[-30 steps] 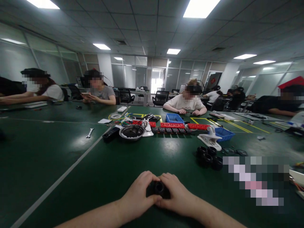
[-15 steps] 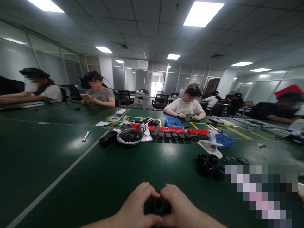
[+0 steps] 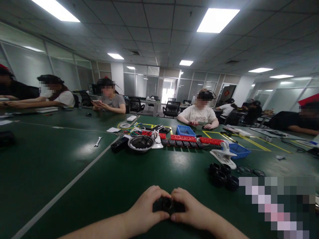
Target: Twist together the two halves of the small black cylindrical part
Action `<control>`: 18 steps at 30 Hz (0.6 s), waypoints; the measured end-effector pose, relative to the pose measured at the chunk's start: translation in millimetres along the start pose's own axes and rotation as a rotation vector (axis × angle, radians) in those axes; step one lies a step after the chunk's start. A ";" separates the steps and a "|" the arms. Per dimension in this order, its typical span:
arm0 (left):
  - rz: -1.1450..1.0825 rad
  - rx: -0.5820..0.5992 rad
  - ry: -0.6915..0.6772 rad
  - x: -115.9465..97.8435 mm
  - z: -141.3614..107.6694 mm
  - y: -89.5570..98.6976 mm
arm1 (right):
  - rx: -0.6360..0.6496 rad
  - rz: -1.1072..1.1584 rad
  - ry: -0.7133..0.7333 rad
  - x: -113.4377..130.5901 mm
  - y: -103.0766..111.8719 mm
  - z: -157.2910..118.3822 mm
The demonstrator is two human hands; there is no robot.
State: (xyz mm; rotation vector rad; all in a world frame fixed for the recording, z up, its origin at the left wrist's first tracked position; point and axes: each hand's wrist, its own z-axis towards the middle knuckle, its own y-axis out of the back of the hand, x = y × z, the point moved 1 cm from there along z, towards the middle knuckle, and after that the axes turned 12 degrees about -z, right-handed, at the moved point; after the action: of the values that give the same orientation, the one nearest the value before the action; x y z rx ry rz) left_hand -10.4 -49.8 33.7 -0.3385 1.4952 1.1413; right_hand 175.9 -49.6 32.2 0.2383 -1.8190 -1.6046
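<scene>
A small black ring-shaped part with a round hole is pinched between both hands near the bottom centre of the view. My left hand curls round its left side, fingers above and thumb below. From the right, my right hand holds it the same way, and the fingertips of the two hands meet or nearly meet. Several similar black round parts are grouped on the green table to the right, beyond my hands.
Further back lie a metal bowl, red strips, a blue tray, a white clip stand, a black device and a wrench. A person sits opposite; others sit left and right.
The view has shifted left and slightly up, so the table objects appear further right and lower. Both hands, still on the black part, appear slightly higher in view.
</scene>
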 end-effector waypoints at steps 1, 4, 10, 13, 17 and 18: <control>0.003 0.005 -0.007 -0.3 -0.1 0.2 | 0.005 0.007 0.005 -2.3 0.6 -0.1; 0.011 -0.004 -0.002 -0.6 -0.7 -0.6 | -0.006 -0.022 -0.027 -3.9 -1.2 -0.5; 0.019 -0.114 0.069 1.7 -1.9 -7.4 | -0.099 -0.190 -0.139 12.7 -13.5 0.1; 0.042 -0.141 0.085 2.3 -1.7 -10.2 | -0.106 -0.272 -0.202 21.5 -17.9 1.9; 0.037 -0.115 0.057 2.2 -1.5 -8.8 | -0.130 -0.309 -0.211 26.2 -15.1 2.7; 0.028 -0.098 0.039 2.1 -1.4 -7.7 | -0.135 -0.284 -0.199 25.9 -12.8 2.2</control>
State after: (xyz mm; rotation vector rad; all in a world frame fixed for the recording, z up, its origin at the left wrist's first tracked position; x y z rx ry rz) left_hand -6.1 -53.8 28.2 -0.4109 1.4851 1.2390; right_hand 151.5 -65.0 29.9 0.2950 -1.8793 -2.0033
